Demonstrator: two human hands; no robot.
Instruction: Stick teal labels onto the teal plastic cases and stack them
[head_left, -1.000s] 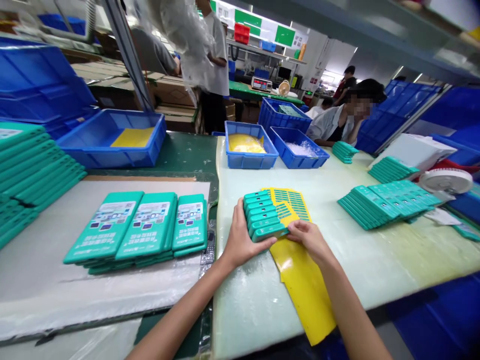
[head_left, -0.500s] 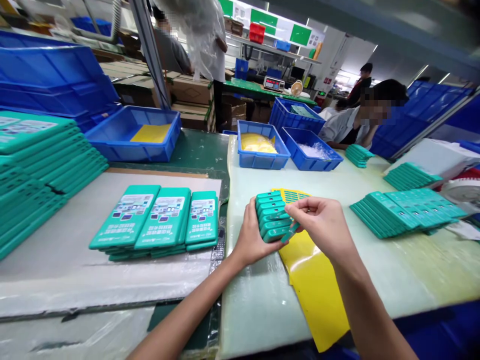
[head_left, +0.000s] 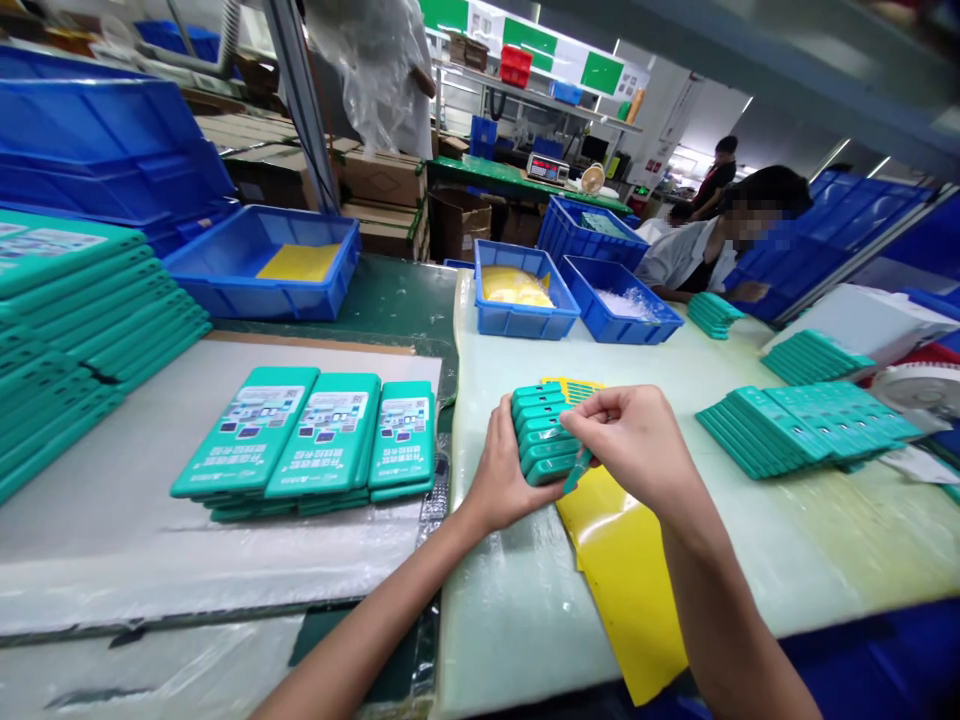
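Observation:
A fanned stack of teal boxes (head_left: 541,432) stands on the pale table in front of me. My left hand (head_left: 504,472) is closed around its left side and near end. My right hand (head_left: 634,440) hovers over the stack's right side, fingers pinched on a small teal sticker (head_left: 578,470) that hangs beside the nearest box. A yellow backing sheet (head_left: 622,560) with teal stickers at its far end lies under the stack and runs over the table's front edge.
Flat teal boxes (head_left: 330,435) lie in rows on the left mat, with taller piles (head_left: 67,320) further left. More teal stacks (head_left: 802,425) sit to the right. Blue bins (head_left: 517,300) stand behind. A seated person (head_left: 712,250) works across the table.
My right hand lifted from the yellow sheet with a teal sticker pinched and came over the stack. The left hand kept its hold on the boxes.

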